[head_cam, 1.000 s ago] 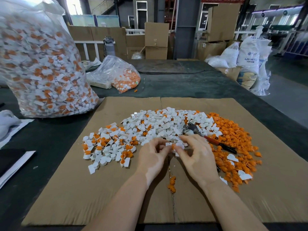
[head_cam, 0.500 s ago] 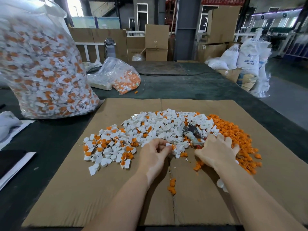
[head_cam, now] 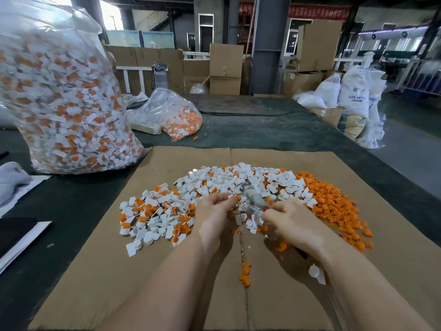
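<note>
Site type: factory floor / packing wkshp. Evidence: loose plastic parts heaped mid-bench; clear bulk bag of same at far-left corner; cartons stacked beyond far edge; ABS resin sacks off far-right corner; steel column, red banner in bkgd.

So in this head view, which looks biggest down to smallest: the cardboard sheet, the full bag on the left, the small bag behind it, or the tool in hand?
1. cardboard sheet
2. full bag, partly cut off by the picture's edge
3. small bag
4. tool, blurred, gripped by the right hand
</note>
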A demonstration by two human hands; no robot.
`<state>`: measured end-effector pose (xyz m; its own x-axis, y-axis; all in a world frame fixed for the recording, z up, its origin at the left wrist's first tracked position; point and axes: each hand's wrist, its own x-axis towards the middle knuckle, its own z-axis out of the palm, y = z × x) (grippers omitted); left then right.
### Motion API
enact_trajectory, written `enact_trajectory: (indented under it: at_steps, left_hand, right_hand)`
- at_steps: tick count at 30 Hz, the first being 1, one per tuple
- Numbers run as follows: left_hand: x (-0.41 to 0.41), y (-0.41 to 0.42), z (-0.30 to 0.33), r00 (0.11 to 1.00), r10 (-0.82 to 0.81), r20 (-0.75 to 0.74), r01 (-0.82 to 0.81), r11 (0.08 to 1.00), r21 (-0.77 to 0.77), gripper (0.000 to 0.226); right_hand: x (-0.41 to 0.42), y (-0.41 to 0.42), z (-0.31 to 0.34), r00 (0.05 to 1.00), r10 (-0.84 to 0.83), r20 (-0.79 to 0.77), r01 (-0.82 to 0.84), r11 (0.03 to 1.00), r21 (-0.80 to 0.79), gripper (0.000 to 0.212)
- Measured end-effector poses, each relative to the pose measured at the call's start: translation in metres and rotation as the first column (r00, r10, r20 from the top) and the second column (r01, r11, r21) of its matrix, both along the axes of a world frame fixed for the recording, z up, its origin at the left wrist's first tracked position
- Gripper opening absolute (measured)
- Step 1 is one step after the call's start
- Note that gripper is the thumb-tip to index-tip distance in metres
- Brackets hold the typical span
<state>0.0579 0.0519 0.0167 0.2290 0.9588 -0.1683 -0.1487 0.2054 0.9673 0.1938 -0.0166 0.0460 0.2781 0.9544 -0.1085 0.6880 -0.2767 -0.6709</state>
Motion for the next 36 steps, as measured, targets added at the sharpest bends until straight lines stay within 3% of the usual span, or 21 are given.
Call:
enact_trajectory:
  at_steps: [6, 9, 16, 21, 24, 33, 36]
  left_hand:
    - [-0.001, 0.006, 0.001, 0.997, 0.054, -0.062, -0.056, 0.998, -0.02, 0.004]
    - [0.001, 0.008, 0.0, 0.997, 0.078, -0.025, -0.08, 0.995, -0.06, 0.009]
    - [0.003, 0.007, -0.003, 0.993, 0.109, -0.033, -0.11, 0.993, -0.031, 0.013]
    - [0.007, 0.008, -0.003, 0.991, 0.127, -0.053, -0.127, 0.992, -0.004, 0.011]
    - [0.008, 0.007, -0.004, 0.991, 0.131, -0.041, -0.131, 0.991, -0.005, 0.012]
    - [0.013, 0.004, -0.011, 0.987, 0.154, 0.041, -0.15, 0.985, -0.088, 0.006]
    - [0.009, 0.004, -0.013, 0.987, 0.154, 0.053, -0.15, 0.986, -0.072, 0.006]
  right_hand:
    - [-0.006, -0.006, 0.004, 0.922, 0.006, -0.387, -0.059, 0.99, -0.127, 0.028]
    - [-0.007, -0.008, 0.005, 0.895, 0.007, -0.447, -0.085, 0.984, -0.155, 0.023]
    - [-0.009, -0.012, 0.012, 0.923, 0.058, -0.38, -0.14, 0.972, -0.19, 0.018]
    - [-0.013, -0.01, 0.011, 0.989, 0.106, -0.105, -0.121, 0.983, -0.14, 0.019]
    - [-0.015, -0.009, 0.009, 0.993, 0.114, -0.015, -0.115, 0.988, -0.102, 0.02]
    - [-0.016, -0.009, -0.007, 0.991, 0.08, 0.104, -0.078, 0.997, -0.024, 0.027]
    - [-0.012, -0.011, -0.012, 1.0, 0.031, 0.003, -0.031, 0.999, 0.01, 0.028]
